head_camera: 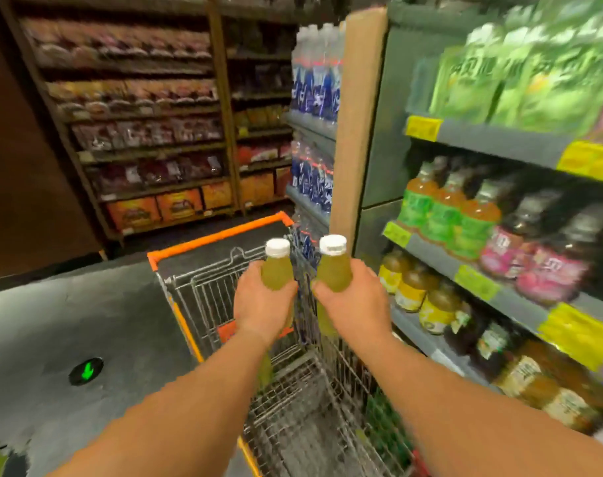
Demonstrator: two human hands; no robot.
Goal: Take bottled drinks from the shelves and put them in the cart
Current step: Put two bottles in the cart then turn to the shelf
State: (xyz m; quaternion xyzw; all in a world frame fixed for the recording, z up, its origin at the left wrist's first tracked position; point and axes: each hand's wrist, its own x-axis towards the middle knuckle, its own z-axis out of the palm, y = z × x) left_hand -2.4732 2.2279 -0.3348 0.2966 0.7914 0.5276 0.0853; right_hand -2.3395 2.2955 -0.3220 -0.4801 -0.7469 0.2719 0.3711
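Each of my hands holds one bottle of yellow-green drink with a white cap, both upright and side by side. My left hand [260,306] grips the left bottle [277,266] over the wire cart [221,235], which has an orange rim. My right hand [353,304] grips the right bottle [334,265] above the cart's right side. Both bottles sit above the basket, their lower halves hidden by my fingers. Something green lies low in the cart, too blurred to identify.
Drink shelves [482,270] run along the right with orange, pink and yellow bottles and yellow price tags. Blue-labelled water bottles [315,87] stand beyond a cardboard-coloured post [357,125]. Snack shelves [148,132] fill the far wall. A grey floor with a green arrow marker [86,370] lies to the left.
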